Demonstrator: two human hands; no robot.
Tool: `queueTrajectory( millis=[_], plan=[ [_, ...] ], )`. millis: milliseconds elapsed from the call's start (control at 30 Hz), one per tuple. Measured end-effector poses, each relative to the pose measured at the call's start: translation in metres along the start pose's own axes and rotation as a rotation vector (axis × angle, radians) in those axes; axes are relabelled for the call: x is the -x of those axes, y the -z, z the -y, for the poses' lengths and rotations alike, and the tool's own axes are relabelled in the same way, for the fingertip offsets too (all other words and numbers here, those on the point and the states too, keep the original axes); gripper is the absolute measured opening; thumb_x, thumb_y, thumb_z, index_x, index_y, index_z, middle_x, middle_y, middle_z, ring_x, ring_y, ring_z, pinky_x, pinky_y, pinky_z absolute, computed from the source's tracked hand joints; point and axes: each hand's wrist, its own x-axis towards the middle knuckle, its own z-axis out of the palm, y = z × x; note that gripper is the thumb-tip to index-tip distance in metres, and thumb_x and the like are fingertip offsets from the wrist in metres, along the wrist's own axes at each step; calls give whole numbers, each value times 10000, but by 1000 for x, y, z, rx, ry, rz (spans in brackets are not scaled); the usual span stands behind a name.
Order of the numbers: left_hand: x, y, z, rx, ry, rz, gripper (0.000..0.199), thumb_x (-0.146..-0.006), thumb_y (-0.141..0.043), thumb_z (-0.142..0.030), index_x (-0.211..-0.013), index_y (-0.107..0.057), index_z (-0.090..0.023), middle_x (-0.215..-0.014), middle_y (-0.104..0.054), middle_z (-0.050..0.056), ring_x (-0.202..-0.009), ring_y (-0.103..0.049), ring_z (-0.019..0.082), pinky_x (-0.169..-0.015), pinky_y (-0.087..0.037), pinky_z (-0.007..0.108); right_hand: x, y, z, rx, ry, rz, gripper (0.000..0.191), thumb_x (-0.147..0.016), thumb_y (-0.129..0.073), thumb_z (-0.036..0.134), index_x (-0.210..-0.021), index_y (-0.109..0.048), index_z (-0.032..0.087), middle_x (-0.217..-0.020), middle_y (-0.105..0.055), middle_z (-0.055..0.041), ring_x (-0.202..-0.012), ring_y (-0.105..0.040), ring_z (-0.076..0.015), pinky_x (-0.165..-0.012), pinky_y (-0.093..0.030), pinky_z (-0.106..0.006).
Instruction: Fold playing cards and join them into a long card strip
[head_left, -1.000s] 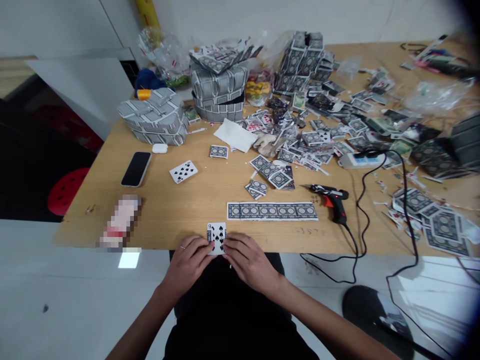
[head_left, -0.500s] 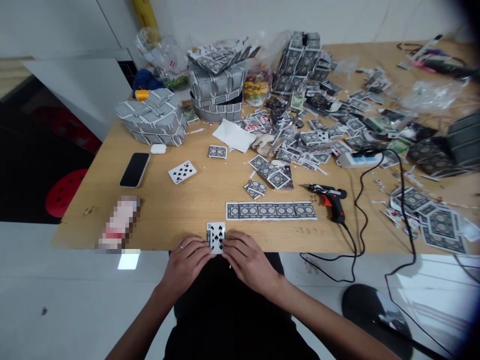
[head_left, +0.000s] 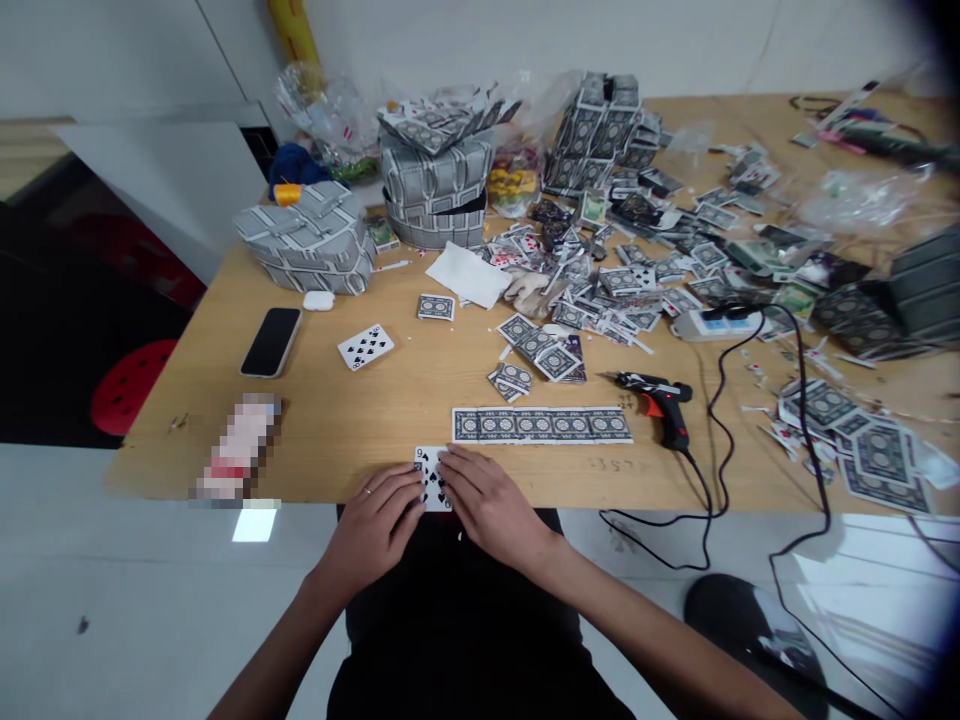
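Note:
A nine of spades playing card lies face up at the table's front edge, in front of my body. The fingers of my left hand close on its left side, where a bit of patterned card back shows beneath. My right hand has its fingers together over the card's right side, covering part of it; the fingertips press on it. Just beyond my right hand lies a long strip of joined cards, patterned backs up. Another spade card rests face up farther left.
A glue gun with a trailing black cord lies right of the strip. Several loose cards and scraps cover the right and back. Grey woven card boxes stand at the back left, near a phone. A power strip sits at right.
My right hand has slid slightly up and left, so its fingers cover more of the card's right side. My left hand stays at the left edge. The view has shifted slightly.

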Motion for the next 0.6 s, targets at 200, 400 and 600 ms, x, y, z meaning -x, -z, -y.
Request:
queueTrajectory(
  millis=[200, 400, 600],
  plan=[
    [-1, 0, 2, 3, -19, -39, 276, -1020, -585, -94, -1245, -686, -219, -1245, -778, 80, -1225, -705, 247, -1075, -574, 459, 1, 1, -4, -59, 10, 15, 375, -1065, -569, 147, -1436, -626, 157, -1390, -713, -149, -1409, -599, -305, -1161, -551, -552],
    [1, -4, 4, 1, -5, -17, 266, -1013, -589, -92, -1223, -697, -216, -1323, -752, 84, -1344, -637, 271, -1118, -543, 483, -4, 3, -9, -105, 45, 19, 351, -1068, -559, 154, -1411, -633, 147, -1346, -718, -166, -1358, -631, -305, -1165, -546, -549],
    [2, -2, 3, 15, 1, -25, 280, -1007, -586, -105, -1233, -692, -233, -1320, -752, 82, -1327, -647, 272, -1109, -548, 481, -3, 2, -12, -94, 65, 6, 293, -1070, -558, 163, -1340, -665, 120, -1316, -728, -173, -1320, -652, -306, -1152, -560, -518]
  ],
)
